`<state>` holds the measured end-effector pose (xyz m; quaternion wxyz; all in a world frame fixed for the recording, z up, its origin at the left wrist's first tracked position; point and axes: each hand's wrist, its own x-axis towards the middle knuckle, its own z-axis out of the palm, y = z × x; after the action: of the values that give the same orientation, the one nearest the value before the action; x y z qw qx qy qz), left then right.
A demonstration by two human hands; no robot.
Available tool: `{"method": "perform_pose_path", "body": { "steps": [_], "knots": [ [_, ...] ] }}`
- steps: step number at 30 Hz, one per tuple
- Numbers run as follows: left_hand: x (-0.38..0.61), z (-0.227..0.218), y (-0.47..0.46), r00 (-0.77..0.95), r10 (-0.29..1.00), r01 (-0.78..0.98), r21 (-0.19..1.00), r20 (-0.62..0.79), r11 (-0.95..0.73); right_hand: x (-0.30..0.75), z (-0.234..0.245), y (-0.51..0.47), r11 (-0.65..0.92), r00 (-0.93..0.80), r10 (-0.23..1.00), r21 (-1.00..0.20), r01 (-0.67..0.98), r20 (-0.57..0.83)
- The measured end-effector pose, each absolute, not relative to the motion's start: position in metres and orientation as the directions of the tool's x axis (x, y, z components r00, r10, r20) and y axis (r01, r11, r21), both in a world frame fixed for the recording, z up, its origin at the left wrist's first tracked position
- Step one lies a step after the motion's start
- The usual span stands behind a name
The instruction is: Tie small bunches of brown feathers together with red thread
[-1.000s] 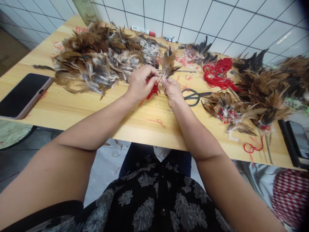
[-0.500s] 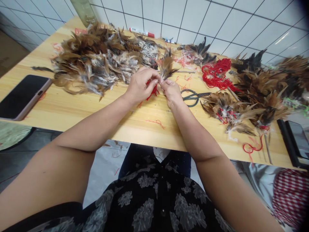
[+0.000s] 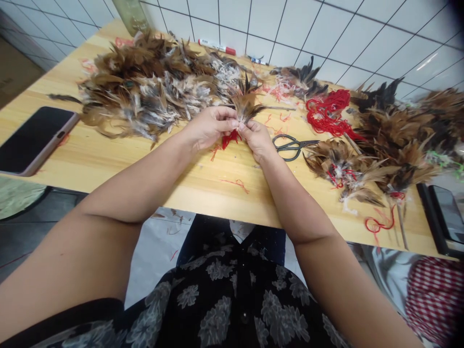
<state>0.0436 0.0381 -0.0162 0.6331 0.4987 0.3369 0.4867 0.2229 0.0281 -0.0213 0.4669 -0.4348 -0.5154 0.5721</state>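
The left hand [image 3: 209, 128] and right hand [image 3: 255, 140] meet above the worktop [image 3: 181, 186], both nearly closed, fingertips pinched together around the base of a small tuft of brown feathers [image 3: 246, 105] that fans upward from between them, dark tips uppermost. A strand of red thread [image 3: 230, 140] hangs just beneath the pinch, though exactly how it joins the tuft is hidden by the fingers. Just left of the hands lies a big heap of loose brown, grey and cream feathers [image 3: 148, 87], and a smartphone [image 3: 34, 140] in a pinkish case sits face up further left. To the right of the right hand are black-handled scissors [image 3: 292, 147] lying flat, then a tangle of red cord [image 3: 324, 116] — beyond it, bound feather bunches [image 3: 395, 140] crowd the right end of the worktop, one tied with red thread [image 3: 342, 169] nearest the scissors. A red-capped marker [image 3: 216, 47] lies along the far edge against the white tile wall [image 3: 300, 24], and snips of red thread are scattered over the wood.
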Motion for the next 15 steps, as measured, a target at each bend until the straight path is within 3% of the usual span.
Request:
{"method": "perform_pose_path", "body": {
  "steps": [7,15],
  "knots": [
    [0.041,-0.012,0.039,0.265,0.964,-0.263,0.963,0.016,0.056,0.225,-0.021,0.028,-0.045,-0.225,0.973,-0.999,-0.011,-0.041],
    [0.025,-0.018,0.046,0.422,0.907,-0.245,0.965,0.018,0.095,0.224,-0.015,0.022,-0.002,-0.267,0.964,-0.999,0.049,-0.015]
  ]
}}
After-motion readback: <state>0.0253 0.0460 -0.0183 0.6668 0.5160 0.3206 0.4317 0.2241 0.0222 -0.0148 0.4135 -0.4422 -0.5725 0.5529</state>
